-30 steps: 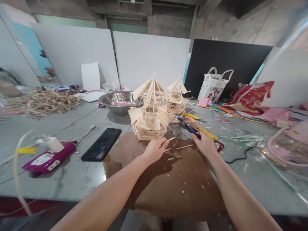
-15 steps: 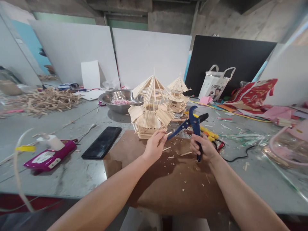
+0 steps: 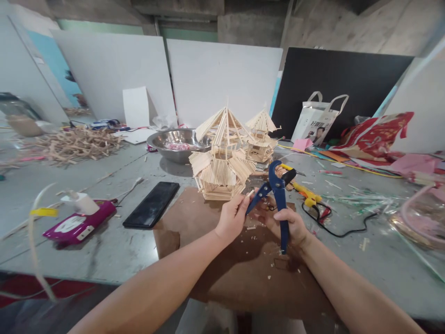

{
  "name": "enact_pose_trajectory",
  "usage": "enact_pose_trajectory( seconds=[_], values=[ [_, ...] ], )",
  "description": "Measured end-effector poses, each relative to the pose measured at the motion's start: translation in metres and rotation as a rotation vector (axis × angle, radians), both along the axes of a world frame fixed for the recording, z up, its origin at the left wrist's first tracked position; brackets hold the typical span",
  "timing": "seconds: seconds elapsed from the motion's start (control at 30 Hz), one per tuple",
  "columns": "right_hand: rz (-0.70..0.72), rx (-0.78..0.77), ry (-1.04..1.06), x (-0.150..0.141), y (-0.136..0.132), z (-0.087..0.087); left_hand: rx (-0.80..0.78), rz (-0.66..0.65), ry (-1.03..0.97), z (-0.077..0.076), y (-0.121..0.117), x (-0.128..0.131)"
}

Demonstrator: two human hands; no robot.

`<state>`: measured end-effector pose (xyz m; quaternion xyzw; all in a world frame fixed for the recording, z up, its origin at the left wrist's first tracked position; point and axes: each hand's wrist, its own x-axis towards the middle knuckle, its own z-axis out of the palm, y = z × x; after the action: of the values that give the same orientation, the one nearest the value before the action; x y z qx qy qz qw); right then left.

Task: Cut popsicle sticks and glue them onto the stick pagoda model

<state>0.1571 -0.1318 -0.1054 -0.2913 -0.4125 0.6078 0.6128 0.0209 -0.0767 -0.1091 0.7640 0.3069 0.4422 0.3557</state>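
My right hand (image 3: 292, 226) is wrapped round one handle of a blue pipe cutter (image 3: 278, 185). The cutter stands upright with its handles spread and its curved jaw at the top. Between the thumb and fingers of my left hand (image 3: 232, 219) is a short, pale wooden stick (image 3: 251, 193). Those fingertips are beside the cutter's other handle; whether they touch it I cannot tell. Just beyond, a two-tiered pavilion model (image 3: 222, 176) made of thin sticks rests at the far edge of a brown board (image 3: 236, 264). Wood bits lie scattered on that board.
A second stick pavilion (image 3: 260, 134) stands behind, near a steel bowl (image 3: 160, 146). On the left are a black phone (image 3: 152, 205), a purple power strip (image 3: 79, 227) and a stick pile (image 3: 83, 146). A yellow glue gun (image 3: 311, 197) with a black cord lies right.
My right hand has picked up the blue cutter from the board's far right side, raised it upright and moved it left towards my left hand. The left hand keeps its stick.
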Motion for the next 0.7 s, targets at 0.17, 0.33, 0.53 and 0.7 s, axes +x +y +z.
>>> enact_pose_trajectory(
  seconds=[0.17, 0.33, 0.53, 0.7],
  values=[
    [-0.094, 0.047, -0.058, 0.001, 0.002, -0.001, 0.066, -0.006, 0.046, 0.002, 0.001, 0.002],
    [-0.415, 0.128, -0.333, 0.019, 0.002, -0.004, 0.118, 0.029, 0.037, 0.006, 0.01, -0.005],
    [-0.717, 0.25, -1.161, 0.033, 0.005, -0.007, 0.118, 0.012, 0.029, 0.01, 0.015, -0.012],
    [-0.616, 0.243, -1.444, 0.029, 0.009, -0.01, 0.13, -0.033, 0.055, 0.01, 0.015, -0.012]
  ],
)
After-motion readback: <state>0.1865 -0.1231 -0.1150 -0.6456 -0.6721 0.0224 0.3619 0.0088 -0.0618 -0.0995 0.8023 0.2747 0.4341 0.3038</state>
